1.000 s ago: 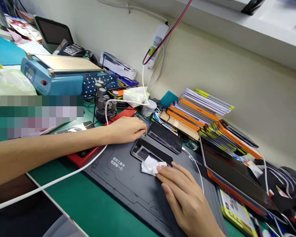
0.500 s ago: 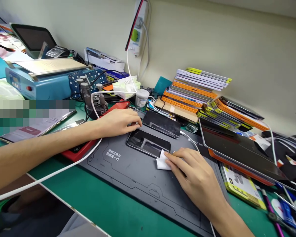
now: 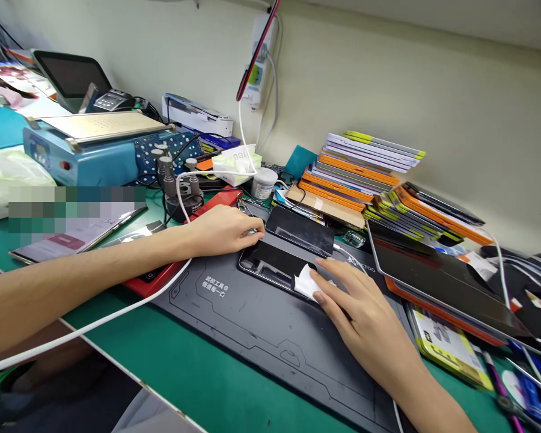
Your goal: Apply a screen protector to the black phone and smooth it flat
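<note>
A phone (image 3: 271,263) lies screen up on the dark grey work mat (image 3: 234,328). My right hand (image 3: 358,300) holds a folded white tissue (image 3: 306,282) under its fingertips, against the phone's right end. My left hand (image 3: 228,230) rests by the phone's far left corner with fingers curled together. Whatever sits between those fingers is too small to make out. Just behind, a second dark phone (image 3: 301,230) lies flat with a white cable (image 3: 345,248) at its right end.
Stacked orange, white and yellow-edged boxes (image 3: 356,174) stand against the wall. A dark tablet (image 3: 442,282) lies at right, near tools (image 3: 500,385). On the left are a red device (image 3: 151,275), a lit phone (image 3: 81,234) and a blue heating plate machine (image 3: 94,153). A white cable crosses my left forearm.
The tissue went from the phone's near edge to the mat beside its right corner, then back onto the screen's right end. My left hand stayed by the phone. The view shifted.
</note>
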A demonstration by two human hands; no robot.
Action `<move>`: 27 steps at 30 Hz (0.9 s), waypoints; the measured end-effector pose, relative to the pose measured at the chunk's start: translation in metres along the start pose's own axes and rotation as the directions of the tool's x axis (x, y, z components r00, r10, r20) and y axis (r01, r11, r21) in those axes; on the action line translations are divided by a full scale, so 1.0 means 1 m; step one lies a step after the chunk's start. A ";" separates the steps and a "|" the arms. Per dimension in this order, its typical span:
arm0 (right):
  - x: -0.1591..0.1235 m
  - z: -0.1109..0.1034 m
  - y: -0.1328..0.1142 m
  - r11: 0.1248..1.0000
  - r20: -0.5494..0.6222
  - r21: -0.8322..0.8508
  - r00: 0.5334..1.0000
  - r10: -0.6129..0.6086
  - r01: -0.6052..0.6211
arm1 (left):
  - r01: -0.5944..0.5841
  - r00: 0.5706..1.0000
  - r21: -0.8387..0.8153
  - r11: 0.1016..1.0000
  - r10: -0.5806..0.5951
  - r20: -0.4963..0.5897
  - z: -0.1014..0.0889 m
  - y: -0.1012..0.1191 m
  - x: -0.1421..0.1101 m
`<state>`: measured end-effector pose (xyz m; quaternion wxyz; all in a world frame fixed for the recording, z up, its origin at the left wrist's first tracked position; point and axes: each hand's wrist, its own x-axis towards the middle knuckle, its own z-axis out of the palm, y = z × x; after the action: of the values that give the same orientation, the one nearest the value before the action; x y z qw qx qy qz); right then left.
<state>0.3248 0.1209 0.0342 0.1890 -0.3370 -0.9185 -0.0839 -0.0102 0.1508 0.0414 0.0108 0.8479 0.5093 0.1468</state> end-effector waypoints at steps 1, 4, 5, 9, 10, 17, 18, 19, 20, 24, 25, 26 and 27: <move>0.000 -0.001 -0.001 1.000 -0.023 -0.003 0.999 -0.027 0.027 | 0.000 1.000 0.002 1.000 0.000 0.001 0.000 0.000 0.000; 0.000 -0.001 -0.006 0.998 -0.071 -0.003 0.995 -0.066 0.066 | -0.001 1.000 0.006 1.000 0.001 0.005 0.001 0.000 0.000; 0.000 0.000 -0.007 0.998 -0.076 0.003 0.995 -0.066 0.066 | -0.001 1.000 0.007 1.000 0.001 0.008 0.001 0.000 0.001; 0.001 0.002 -0.009 0.998 -0.070 0.026 0.996 -0.058 0.060 | -0.004 1.000 0.007 1.000 0.004 0.018 -0.001 0.002 0.001; 0.001 0.002 -0.009 0.998 -0.069 0.027 0.996 -0.057 0.059 | -0.005 1.000 0.005 1.000 0.005 0.022 -0.001 0.002 0.001; -0.002 0.008 -0.004 0.998 -0.041 0.012 0.998 -0.054 0.054 | -0.024 0.999 -0.055 0.998 0.025 0.024 -0.004 0.003 0.001; -0.003 0.009 -0.003 0.998 -0.035 0.004 0.998 -0.056 0.056 | -0.027 0.999 -0.067 0.997 0.028 0.016 -0.004 0.003 0.001; -0.003 0.010 -0.002 0.998 -0.031 -0.008 0.998 -0.063 0.063 | -0.031 0.999 -0.078 0.996 0.032 0.009 -0.005 0.003 0.001; -0.003 0.011 -0.001 0.997 -0.030 -0.025 0.997 -0.073 0.072 | -0.037 0.999 -0.088 0.995 0.038 0.003 -0.005 0.003 0.001; -0.002 0.014 0.005 0.983 -0.053 -0.121 0.988 -0.145 0.138 | -0.069 0.998 -0.113 0.991 0.069 -0.001 -0.007 0.002 0.001; -0.002 0.015 0.008 0.979 -0.060 -0.141 0.985 -0.160 0.150 | -0.076 0.997 -0.115 0.990 0.077 0.002 -0.007 0.002 0.001; -0.002 0.017 0.011 0.975 -0.065 -0.155 0.984 -0.169 0.157 | -0.079 0.997 -0.115 0.990 0.080 0.004 -0.008 0.002 0.001; -0.003 0.020 0.014 0.973 -0.066 -0.164 0.983 -0.174 0.161 | -0.079 0.997 -0.115 0.990 0.079 0.002 -0.009 0.002 0.001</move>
<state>0.3305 0.1354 0.0149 0.1908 -0.2685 -0.9258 -0.1853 -0.0108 0.1495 0.0503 0.0551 0.8659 0.4660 0.1735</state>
